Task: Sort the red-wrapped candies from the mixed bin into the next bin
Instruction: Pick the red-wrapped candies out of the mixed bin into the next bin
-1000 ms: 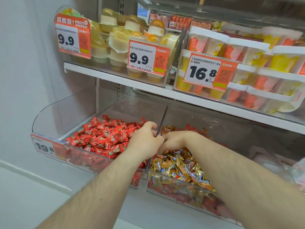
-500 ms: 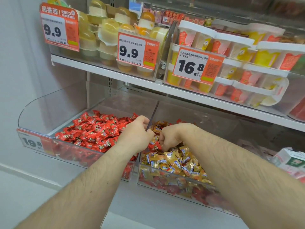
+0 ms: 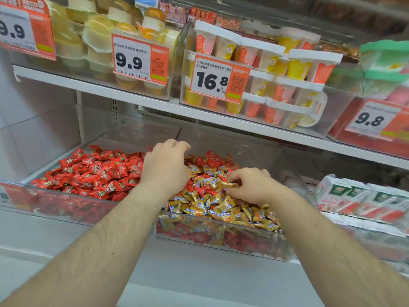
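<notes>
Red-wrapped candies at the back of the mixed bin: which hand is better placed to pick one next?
Left, probably. The left hand hovers beside the back red-wrapped candies, next to the red bin. The right hand is busy among gold candies.

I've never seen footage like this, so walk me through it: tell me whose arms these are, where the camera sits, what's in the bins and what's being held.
There is no machine here. The camera sits on a person's head and looks forward and down, so both bare arms reach in from the bottom edge. The left hand hovers, fingers curled, over the divider between two clear plastic bins; whether it holds anything is hidden. The right hand digs into the mixed bin of gold-wrapped and red-wrapped candies, its grip pinching a gold-wrapped candy. Left of it lies the bin of red-wrapped candies only. On the white shelf above stand jelly cups behind orange price tags.
</notes>
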Motion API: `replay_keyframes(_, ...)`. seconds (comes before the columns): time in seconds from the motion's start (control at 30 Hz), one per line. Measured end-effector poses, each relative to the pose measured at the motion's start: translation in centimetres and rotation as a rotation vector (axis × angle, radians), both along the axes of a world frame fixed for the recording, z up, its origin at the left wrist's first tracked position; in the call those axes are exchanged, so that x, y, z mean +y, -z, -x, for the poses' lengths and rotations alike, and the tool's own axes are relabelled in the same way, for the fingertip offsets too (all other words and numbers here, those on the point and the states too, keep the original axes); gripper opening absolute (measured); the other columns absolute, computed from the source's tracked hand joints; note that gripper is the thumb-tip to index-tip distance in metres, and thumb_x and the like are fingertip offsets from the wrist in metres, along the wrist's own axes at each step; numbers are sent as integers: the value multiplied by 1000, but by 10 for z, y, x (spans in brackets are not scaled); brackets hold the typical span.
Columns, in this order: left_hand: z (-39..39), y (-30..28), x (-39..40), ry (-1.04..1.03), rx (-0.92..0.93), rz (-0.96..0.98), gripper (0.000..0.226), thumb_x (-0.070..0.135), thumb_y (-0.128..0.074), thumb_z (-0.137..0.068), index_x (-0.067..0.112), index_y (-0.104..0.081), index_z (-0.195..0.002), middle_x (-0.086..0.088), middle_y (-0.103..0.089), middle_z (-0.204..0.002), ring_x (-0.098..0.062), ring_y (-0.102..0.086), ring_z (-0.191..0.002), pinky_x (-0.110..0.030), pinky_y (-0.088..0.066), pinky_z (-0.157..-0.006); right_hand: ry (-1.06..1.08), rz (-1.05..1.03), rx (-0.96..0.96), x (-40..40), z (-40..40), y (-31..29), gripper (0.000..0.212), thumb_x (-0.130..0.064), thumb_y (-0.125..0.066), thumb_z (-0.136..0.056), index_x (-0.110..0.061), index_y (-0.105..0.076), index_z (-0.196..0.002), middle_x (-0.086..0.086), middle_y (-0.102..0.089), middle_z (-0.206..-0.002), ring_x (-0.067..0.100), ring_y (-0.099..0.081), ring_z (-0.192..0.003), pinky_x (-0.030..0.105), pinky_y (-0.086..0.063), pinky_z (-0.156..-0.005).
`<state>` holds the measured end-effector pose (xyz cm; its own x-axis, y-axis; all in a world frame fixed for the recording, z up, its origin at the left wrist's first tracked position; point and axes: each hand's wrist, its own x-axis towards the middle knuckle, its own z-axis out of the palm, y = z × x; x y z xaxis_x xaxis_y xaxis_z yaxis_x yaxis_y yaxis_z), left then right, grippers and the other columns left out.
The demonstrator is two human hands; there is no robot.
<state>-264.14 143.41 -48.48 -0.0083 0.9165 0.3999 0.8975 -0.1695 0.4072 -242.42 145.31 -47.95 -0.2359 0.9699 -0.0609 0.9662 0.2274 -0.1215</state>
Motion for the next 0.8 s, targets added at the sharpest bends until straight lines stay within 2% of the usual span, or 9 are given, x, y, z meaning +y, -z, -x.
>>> replay_keyframes(0.13,-22,1,-2,199,-47,13,44,8,-51,-88,27,-59,-126,5,-57,-128,-20,-49,-120,-40,-43,-99,61,29,172,-20,-22,4,7,-41,-69,-83,-37,-66,-89,-19,-60,-79,8,-57,-77,38,-45,-92)
replay_keyframes(0.27,-30,6,4,282,-39,207,38,8,-50,-92,32,-63,-118,10,-61,-125,-13,-57,-109,-31,-49,-90,71,92,349,-35,-41,8,23,-40,-73,-84,-45,-68,-106,-22,-62,-116,7,-67,-87,28,-53,-84)
replay_keyframes(0.37,-32,12,13,330,-46,290,34,9,-48,-96,30,-64,-117,10,-62,-119,-9,-54,-91,-22,-44,-77,97,105,506,-42,-53,5,41,-26,-72,-87,-51,-63,-119,-25,-60,-127,20,-64,-111,39,-52,-95)
replay_keyframes(0.43,-34,16,19,351,-27,301,30,11,-49,-97,28,-65,-116,10,-63,-119,-8,-53,-91,-20,-42,-77,151,48,654,-43,-61,1,48,-11,-68,-88,-48,-64,-118,-23,-63,-122,34,-62,-113,47,-54,-93)
replay_keyframes(0.5,-37,20,25,371,-5,337,29,11,-53,-95,28,-66,-114,11,-64,-111,-8,-56,-92,-20,-43,-77,225,-54,788,-40,-67,-1,50,4,-61,-88,-39,-64,-113,-13,-65,-116,24,-65,-113,30,-56,-85)
replay_keyframes(0.57,-40,23,29,412,-9,409,29,9,-58,-90,29,-67,-109,15,-64,-102,-7,-61,-94,-20,-47,-80,302,-131,771,-37,-69,1,49,10,-54,-88,-32,-66,-108,-7,-67,-111,11,-64,-108,20,-51,-80)
replay_keyframes(0.67,-45,24,32,441,-44,464,27,9,-65,-86,28,-67,-104,12,-67,-98,-4,-64,-92,-20,-52,-80,356,-150,543,-33,-67,9,50,5,-49,-85,-37,-67,-102,-5,-69,-105,14,-67,-92,29,-55,-76)
replay_keyframes(0.73,-47,24,33,427,-35,466,29,10,-67,-85,28,-67,-108,12,-68,-97,-2,-63,-89,-18,-51,-74,360,-74,408,-32,-62,13,56,4,-48,-83,-35,-65,-120,-3,-65,-115,13,-66,-75,28,-54,-62)
replay_keyframes(0.8,-48,24,33,406,-13,465,30,11,-66,-86,28,-66,-111,13,-69,-97,-1,-63,-88,-23,-54,-77,305,-6,327,-29,-57,19,65,3,-48,-82,-34,-56,-135,-3,-56,-138,11,-67,-85,21,-53,-66)
